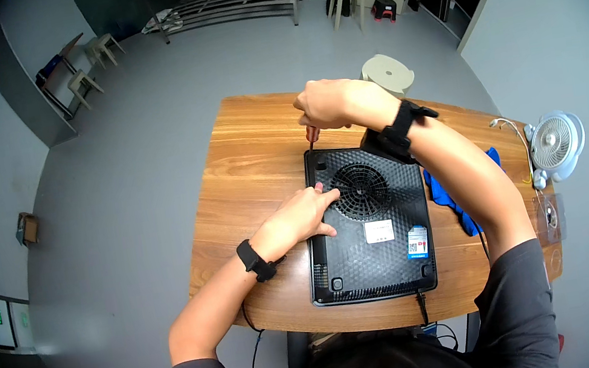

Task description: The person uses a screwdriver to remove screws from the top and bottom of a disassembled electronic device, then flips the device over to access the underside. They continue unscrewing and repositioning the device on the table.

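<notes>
A black, flat appliance, which looks like an induction cooker (351, 255), lies underside up on the table. A round fan grille (361, 191), a white label (378, 231) and a blue-and-white sticker (417, 242) mark its underside. My right hand (332, 102) is closed round the handle of a screwdriver (312, 135) above the cooker's far left corner. Its shaft points down at that corner; the tip is too small to make out. Across the cooker's left edge lies my left hand (303, 215), fingers apart, reaching toward the grille. A black strap circles each wrist.
Right of the cooker lies a blue cloth (442, 196), partly behind my right forearm. A small white fan (555, 141) and a clear plastic box (549, 218) sit at the wooden table's (224, 194) right edge. A pale stool (388, 72) stands beyond the far edge.
</notes>
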Available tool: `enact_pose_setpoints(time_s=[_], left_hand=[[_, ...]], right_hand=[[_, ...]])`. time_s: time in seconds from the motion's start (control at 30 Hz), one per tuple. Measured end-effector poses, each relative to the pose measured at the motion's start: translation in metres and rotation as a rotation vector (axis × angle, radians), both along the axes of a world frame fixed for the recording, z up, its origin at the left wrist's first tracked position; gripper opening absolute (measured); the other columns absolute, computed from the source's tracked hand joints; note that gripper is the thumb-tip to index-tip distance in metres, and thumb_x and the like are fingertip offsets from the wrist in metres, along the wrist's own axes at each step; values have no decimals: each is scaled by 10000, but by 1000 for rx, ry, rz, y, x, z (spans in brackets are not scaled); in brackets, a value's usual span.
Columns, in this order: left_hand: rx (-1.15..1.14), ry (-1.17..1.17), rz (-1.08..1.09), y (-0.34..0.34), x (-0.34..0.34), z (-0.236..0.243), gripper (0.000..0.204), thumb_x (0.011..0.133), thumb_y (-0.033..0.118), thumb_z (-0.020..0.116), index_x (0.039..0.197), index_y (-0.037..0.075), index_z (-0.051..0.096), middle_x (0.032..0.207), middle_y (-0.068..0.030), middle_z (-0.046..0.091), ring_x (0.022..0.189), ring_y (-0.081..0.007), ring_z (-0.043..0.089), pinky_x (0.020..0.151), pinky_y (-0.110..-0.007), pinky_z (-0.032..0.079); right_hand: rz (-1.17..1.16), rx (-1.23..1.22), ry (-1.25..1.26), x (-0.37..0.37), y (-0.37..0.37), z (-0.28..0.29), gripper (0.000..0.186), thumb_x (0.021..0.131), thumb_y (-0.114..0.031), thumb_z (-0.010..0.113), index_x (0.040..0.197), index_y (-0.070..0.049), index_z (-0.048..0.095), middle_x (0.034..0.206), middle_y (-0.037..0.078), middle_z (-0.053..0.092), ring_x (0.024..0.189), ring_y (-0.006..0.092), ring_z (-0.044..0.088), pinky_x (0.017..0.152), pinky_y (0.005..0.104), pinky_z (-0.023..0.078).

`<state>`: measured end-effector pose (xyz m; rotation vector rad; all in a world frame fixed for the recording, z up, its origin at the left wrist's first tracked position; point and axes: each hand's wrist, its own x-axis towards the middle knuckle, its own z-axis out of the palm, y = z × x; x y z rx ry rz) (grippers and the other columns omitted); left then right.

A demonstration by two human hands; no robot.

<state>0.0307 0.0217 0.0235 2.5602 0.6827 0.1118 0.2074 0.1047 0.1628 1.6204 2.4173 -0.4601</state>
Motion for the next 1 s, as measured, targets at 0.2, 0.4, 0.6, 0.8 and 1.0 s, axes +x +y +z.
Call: enact_pose_setpoints(time_s=[0.2, 0.4, 0.6, 0.8, 1.0], left_hand=[[10, 13, -7, 0, 3, 1, 715, 717, 387, 905, 1264, 59, 582, 1031, -294, 703, 970, -489, 686, 821, -542, 568], [-1, 34, -18, 0, 7, 9, 702, 728, 411, 898, 1253, 60, 590, 967, -281, 703, 902, -484, 693, 798, -535, 569], [42, 26, -39, 3, 1, -1, 741, 737, 426, 895, 1298, 49, 592, 880, -272, 699, 854, -484, 689, 796, -537, 558], [-87, 166, 32, -4, 15, 26, 702, 731, 358, 906, 1275, 49, 587, 1079, -297, 684, 1007, -476, 678, 858, -523, 554], [33, 62, -50, 2, 8, 8, 771, 747, 430, 890, 1343, 38, 599, 966, -304, 699, 858, -475, 690, 829, -499, 563]], right_hand=[[-78, 136, -123, -6, 0, -11, 368, 963, -271, 553, 845, -9, 783, 928, 202, 768, 901, 380, 749, 842, 454, 604], [-21, 67, -76, 6, -5, 1, 345, 936, -270, 704, 1184, -31, 683, 1032, 131, 784, 982, 331, 744, 847, 433, 596], [-67, 13, -6, -11, -8, 1, 253, 945, -94, 601, 856, -29, 829, 917, 110, 800, 896, 242, 772, 775, 391, 618], [-212, 67, -54, -7, -4, -10, 361, 956, -76, 514, 794, -77, 836, 842, 57, 804, 859, 195, 775, 836, 346, 626], [-107, 154, 3, 8, -15, -9, 322, 999, -253, 579, 960, -41, 818, 970, 156, 784, 979, 297, 756, 822, 419, 612]])
